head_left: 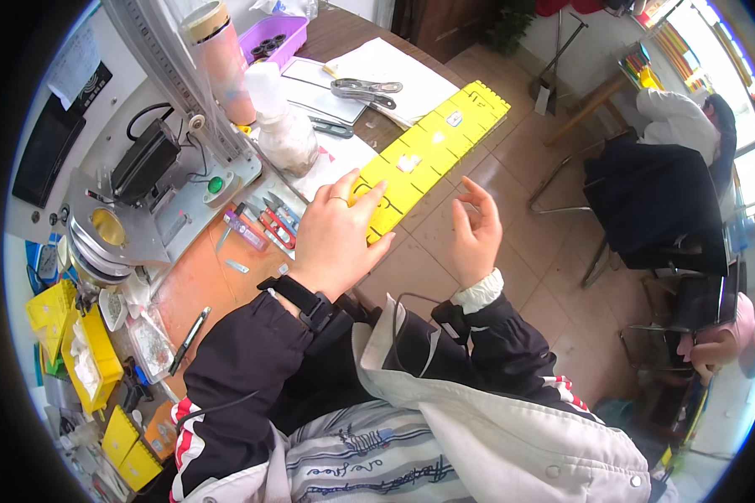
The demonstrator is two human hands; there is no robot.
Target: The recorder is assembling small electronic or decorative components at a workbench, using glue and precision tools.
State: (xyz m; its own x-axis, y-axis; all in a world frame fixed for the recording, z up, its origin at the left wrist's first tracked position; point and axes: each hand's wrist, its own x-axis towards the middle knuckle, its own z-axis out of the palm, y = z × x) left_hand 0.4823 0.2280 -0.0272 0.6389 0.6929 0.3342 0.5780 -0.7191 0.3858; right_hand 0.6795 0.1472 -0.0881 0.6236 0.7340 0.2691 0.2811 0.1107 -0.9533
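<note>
Over the edge of the desk slants a long yellow strip crossed by dark lines, the left hand closed on its near end, the right hand near it, thumb and fingers apart. A yellow bin holds white stuff; a purple bin, dark rings. The strip's pale patches are too small to read

"can you see any writing?"

"yes, loopy dark letters go across the shirt."

"what about the yellow strip?"

"it has black marks near both ends, and white stickers. they are too small to read."

"and the paper at the top left?"

"faint marks, too blurry to read."

"any more?"

"the tall post has tiny lines like a ruler. i can't read those."
</note>
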